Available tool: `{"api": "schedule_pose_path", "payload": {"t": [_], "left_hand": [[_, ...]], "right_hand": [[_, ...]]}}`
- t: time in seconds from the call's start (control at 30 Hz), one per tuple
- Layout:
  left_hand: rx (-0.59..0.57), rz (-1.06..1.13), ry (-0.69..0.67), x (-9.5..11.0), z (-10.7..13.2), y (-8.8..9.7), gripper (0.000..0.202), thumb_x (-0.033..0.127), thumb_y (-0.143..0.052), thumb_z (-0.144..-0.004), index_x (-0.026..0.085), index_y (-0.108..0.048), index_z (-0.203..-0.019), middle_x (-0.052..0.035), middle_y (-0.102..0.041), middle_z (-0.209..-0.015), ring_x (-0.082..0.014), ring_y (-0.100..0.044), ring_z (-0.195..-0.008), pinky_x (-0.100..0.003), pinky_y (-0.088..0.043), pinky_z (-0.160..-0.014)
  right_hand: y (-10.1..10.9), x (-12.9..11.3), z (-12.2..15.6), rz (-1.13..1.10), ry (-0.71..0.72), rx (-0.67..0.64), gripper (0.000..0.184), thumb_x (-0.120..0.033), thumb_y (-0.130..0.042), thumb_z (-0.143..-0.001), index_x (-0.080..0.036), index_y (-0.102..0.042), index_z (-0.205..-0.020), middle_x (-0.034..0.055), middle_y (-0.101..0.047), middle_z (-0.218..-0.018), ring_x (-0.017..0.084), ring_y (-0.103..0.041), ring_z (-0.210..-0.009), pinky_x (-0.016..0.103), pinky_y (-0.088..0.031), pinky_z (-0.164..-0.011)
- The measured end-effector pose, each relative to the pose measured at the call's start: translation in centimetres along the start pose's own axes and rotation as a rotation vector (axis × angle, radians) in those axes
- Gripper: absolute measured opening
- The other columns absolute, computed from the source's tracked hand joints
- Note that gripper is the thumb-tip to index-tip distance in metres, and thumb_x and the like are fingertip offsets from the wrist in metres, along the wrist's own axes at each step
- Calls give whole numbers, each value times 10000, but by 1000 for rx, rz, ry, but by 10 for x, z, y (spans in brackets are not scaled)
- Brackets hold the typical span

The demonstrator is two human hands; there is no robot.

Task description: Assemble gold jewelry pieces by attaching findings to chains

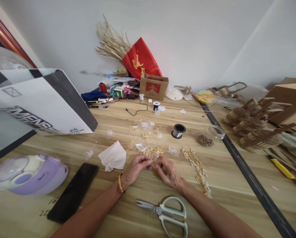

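At the near edge of a pile of small gold and silver beads [151, 151], my two hands meet almost fingertip to fingertip. My left hand [137, 168], with a gold bracelet [120, 183] at the wrist, is closed in a pinch. My right hand [168, 171] pinches too, its fingers curled down; what either hand holds is too small to make out. Between my forearms lie white-handled scissors [160, 210], blades pointing left. Right of my hands is a bundle of gold and silver bead strands [199, 173]. A small bag of white rings [173, 150] lies just beyond my right hand.
A spool of thin wire [179, 131] and a tipped jar of beads [207, 139] stand farther back. To the left are a white tissue [113, 156], a black phone [73, 191] and a purple device [39, 177]. Woven baskets [252, 125] and a yellow-handled cutter [281, 167] are at right.
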State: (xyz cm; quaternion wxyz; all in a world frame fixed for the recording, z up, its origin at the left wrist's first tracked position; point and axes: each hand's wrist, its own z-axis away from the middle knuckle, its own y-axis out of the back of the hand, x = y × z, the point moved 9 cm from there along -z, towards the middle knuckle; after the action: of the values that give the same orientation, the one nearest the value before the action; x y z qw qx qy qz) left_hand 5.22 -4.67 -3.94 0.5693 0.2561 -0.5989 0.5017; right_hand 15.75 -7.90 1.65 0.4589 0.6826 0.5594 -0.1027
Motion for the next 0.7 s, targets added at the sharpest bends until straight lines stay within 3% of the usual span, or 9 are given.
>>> {"api": "schedule_pose_path", "payload": {"t": [0.7], "left_hand": [[-3, -19, -7, 3, 1, -1, 175, 282, -672, -735, 114, -629, -710, -5, -598, -637, -113, -518, -644, -246, -384, -665]], "right_hand": [[1, -5, -2, 13, 7, -6, 72, -158, -446, -884, -189, -506, -858, 15, -535, -692, 125, -485, -592, 249, -400, -552]]}}
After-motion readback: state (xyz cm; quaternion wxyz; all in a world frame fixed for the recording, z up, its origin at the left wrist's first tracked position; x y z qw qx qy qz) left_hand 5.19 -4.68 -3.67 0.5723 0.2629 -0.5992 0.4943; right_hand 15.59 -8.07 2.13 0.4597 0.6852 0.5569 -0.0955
